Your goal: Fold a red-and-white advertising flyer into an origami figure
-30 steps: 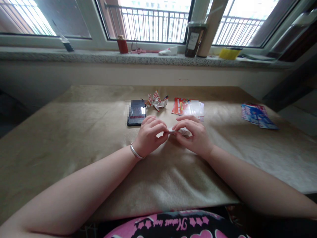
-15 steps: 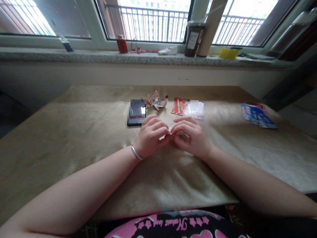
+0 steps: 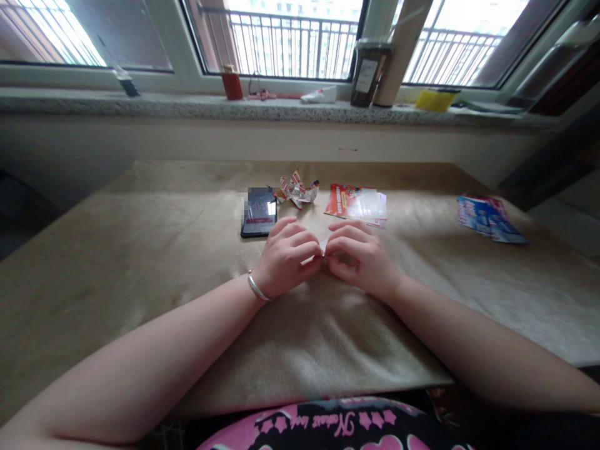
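My left hand (image 3: 291, 257) and my right hand (image 3: 360, 257) meet above the middle of the table, thumbs and fingertips pinched together. Between them shows a bit of a thin white piece (image 3: 323, 244), which looks like paper; the fingers hide most of it. A silver bracelet (image 3: 257, 289) circles my left wrist. Just beyond my left hand lies a dark phone (image 3: 259, 214) with its screen lit. A crumpled wrapper (image 3: 297, 190) rests behind the hands. Past my right hand lie a red booklet (image 3: 344, 201) and some pale sheets (image 3: 375, 209).
Blue printed packets or cards (image 3: 490, 219) lie on the right of the cloth-covered table (image 3: 140, 262). On the stone windowsill (image 3: 281, 111) stand a red container (image 3: 231, 84), a lidded dark jar (image 3: 369, 74) and a yellow item (image 3: 435, 100).
Both hands stay almost in place, with a slight shift of the fingers. Less of the white piece shows beneath my right fingers now. Nothing else on the table has moved.
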The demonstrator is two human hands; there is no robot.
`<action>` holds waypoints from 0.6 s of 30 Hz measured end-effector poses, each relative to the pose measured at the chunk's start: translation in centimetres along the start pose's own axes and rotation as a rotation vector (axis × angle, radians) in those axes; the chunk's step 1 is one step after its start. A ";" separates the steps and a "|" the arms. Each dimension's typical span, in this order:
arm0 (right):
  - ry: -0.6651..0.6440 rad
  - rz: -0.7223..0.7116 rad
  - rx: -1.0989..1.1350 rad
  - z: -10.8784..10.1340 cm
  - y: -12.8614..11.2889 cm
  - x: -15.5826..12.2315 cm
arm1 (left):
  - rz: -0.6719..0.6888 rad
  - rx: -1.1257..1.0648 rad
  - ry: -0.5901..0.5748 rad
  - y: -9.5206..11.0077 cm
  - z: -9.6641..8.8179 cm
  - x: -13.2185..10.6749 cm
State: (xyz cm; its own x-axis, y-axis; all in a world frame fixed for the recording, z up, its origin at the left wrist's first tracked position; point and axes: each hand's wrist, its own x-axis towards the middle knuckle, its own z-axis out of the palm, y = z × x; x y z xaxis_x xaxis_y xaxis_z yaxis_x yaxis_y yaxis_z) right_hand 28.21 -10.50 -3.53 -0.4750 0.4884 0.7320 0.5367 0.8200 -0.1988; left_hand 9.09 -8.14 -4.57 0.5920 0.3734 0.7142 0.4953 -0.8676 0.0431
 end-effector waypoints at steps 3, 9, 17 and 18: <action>-0.025 -0.020 -0.034 0.1 -0.1 0.0 | 0.018 0.002 0.002 0.0 -0.1 0.0; -0.030 0.041 -0.057 0.0 0.0 -0.1 | -0.021 -0.014 0.001 0.1 -0.1 0.0; -0.044 0.048 -0.082 0.0 0.4 -0.3 | -0.023 -0.036 0.005 0.1 -0.1 0.0; -0.043 0.056 -0.088 0.0 0.4 -0.3 | -0.027 -0.037 0.004 0.0 -0.1 0.0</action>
State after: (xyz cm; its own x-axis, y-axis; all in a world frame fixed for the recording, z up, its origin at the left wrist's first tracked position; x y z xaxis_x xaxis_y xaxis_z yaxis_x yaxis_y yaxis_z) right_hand 28.53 -10.32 -3.83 -0.4714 0.5464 0.6923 0.6216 0.7627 -0.1786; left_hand 9.06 -8.21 -4.47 0.5762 0.3958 0.7151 0.4871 -0.8689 0.0885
